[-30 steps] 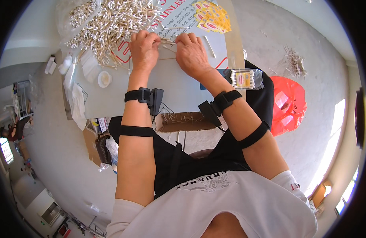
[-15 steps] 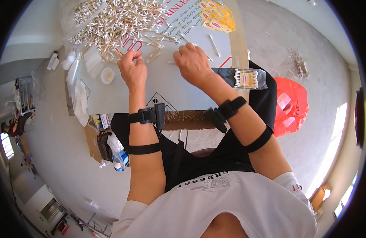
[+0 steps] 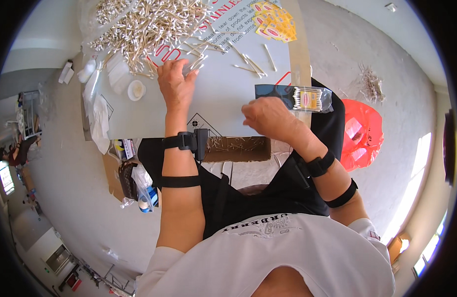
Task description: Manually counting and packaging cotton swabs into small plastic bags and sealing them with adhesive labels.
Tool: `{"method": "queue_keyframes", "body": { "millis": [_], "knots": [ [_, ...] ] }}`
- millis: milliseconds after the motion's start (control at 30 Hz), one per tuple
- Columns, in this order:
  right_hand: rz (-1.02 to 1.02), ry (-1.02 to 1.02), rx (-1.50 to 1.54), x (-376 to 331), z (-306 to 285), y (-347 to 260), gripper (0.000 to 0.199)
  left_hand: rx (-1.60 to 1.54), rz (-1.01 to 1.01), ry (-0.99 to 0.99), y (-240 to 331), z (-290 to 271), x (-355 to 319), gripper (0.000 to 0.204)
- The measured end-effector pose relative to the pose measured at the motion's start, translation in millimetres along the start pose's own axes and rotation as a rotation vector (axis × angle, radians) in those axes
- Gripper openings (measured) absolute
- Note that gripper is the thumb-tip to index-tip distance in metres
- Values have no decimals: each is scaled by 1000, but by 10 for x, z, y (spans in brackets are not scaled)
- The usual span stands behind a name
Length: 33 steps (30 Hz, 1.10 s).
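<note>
A large heap of cotton swabs (image 3: 149,32) lies at the far left of the table, with loose swabs spread to its right. My left hand (image 3: 176,84) is at the near edge of the heap, thumb and fingers apart, holding nothing I can see. A few swabs (image 3: 198,62) lie just past its fingertips. My right hand (image 3: 270,118) hovers over the near right of the table, fingers curled together; anything in them is hidden. Beside it lies a dark strip (image 3: 273,92) next to a clear pack of swabs (image 3: 308,99). Several loose swabs (image 3: 253,64) lie farther off.
Yellow cards (image 3: 274,22) are piled at the far right of the table (image 3: 218,109). A small white cup (image 3: 136,90) and plastic bags stand at left. Below the near edge is an open cardboard box (image 3: 238,148) with swabs inside. A red bag (image 3: 359,133) lies on the floor at right.
My right hand has drawn back from the loose swabs toward the table's near right, uncovering several swabs. My left hand has shifted slightly right, its fingers spreading apart.
</note>
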State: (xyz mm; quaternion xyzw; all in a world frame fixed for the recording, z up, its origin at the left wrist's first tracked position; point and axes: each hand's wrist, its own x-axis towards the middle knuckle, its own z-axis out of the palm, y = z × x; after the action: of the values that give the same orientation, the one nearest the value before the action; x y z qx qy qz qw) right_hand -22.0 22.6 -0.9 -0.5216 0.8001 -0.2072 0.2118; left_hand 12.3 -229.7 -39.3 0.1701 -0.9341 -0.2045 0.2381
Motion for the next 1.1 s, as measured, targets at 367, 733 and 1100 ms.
{"method": "queue_keyframes", "body": {
  "millis": [367,733,1100],
  "knots": [
    [444,684,119,288,-46,392,17,-44,65,-3,277,134,-272,18],
    [375,638,-72,465,-6,547,6,-228,28,-5,456,198,-367,15],
    [396,616,48,447,-120,547,9,-161,63,5,525,93,-504,32]
  ]
}}
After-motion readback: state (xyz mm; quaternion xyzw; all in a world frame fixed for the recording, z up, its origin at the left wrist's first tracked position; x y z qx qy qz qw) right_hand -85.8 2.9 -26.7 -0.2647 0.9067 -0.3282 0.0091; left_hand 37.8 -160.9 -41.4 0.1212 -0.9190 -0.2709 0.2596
